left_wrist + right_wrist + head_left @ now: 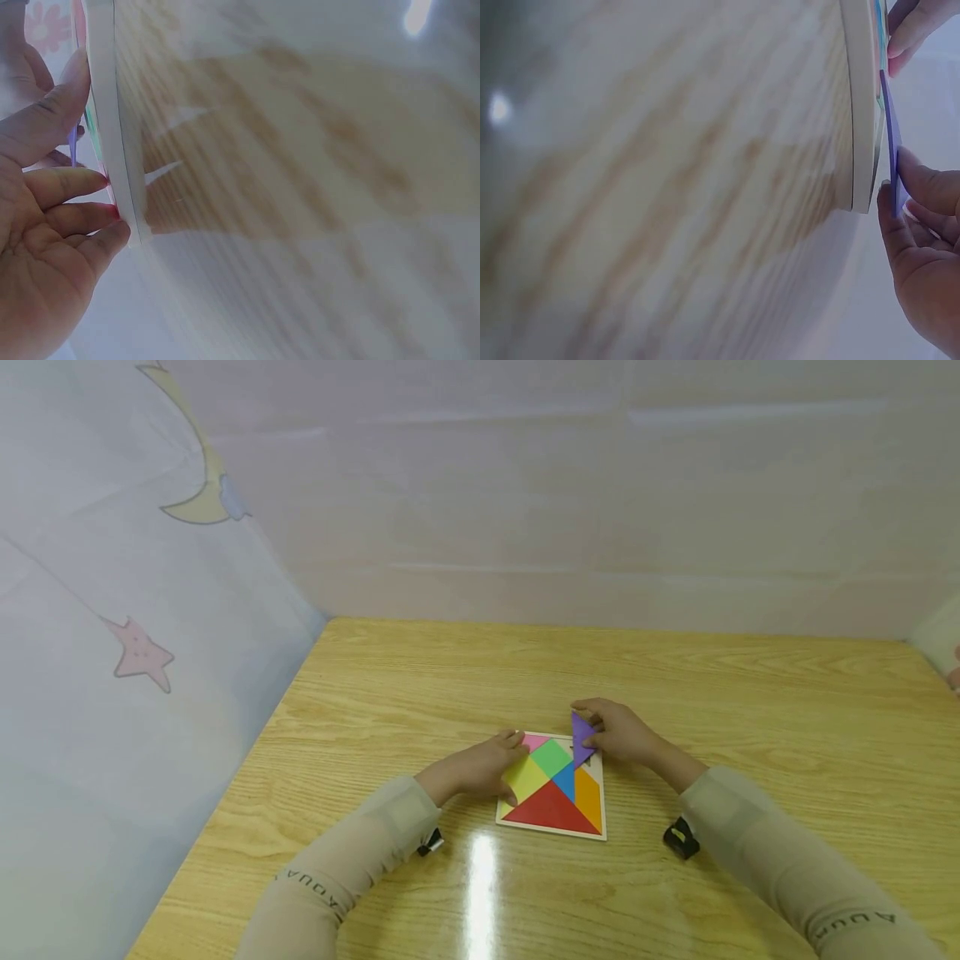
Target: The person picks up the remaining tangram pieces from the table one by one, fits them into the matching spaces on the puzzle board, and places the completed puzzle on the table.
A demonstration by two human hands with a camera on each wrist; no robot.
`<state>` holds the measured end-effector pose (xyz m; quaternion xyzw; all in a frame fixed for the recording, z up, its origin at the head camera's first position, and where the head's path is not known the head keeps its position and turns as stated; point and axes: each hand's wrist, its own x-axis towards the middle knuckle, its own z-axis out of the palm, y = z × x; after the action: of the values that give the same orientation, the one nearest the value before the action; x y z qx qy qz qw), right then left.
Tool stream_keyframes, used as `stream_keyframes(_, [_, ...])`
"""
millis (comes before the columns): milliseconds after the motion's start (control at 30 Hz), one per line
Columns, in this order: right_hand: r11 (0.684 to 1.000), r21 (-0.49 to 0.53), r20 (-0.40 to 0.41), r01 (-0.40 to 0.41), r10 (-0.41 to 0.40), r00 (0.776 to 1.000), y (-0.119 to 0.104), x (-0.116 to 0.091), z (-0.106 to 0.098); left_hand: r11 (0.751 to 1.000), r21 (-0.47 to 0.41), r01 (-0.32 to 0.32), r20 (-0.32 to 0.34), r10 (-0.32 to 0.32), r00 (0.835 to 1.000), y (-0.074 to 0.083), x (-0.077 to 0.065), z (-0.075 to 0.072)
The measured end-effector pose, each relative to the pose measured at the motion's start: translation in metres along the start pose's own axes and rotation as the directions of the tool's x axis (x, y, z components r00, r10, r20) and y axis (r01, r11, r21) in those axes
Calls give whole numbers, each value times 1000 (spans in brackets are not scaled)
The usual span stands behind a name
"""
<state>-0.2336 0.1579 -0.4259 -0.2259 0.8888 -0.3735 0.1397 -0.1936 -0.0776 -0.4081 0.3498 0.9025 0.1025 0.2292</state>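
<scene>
A square wooden tangram board [555, 835] lies on the table with coloured pieces in it: a red triangle [555, 810], a yellow triangle [525, 781], a green square [552, 757], a blue triangle [566, 781], an orange parallelogram [588, 797] and a partly covered pink piece [535, 742]. My left hand [483, 766] rests on the board's left side, its fingertips touching the pieces and edge. Between thumb and fingers my right hand [630, 737] pinches a purple triangle [581, 739], tilted over the board's upper right corner. Bare wood shows beneath it. In the right wrist view, the purple triangle [892, 142] slants up from the board.
The wooden table [420, 693] meets a pale cloth backdrop [525, 527] behind and at the left. Black wrist devices [681, 839] show below both sleeves. A bright light reflection lies on the table in front of the board.
</scene>
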Motion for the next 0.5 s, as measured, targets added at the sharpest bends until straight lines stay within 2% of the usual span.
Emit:
stream_keyframes(200, [999,-49,3,2,-1,1000,1,1,-1,1000,11,-3,-4,3,1000,0,0,0])
stream_keyframes(500, [999,-44,25,-3,4,1000,4,3,-2,1000,17,-17,-13,17,1000,0,0,0])
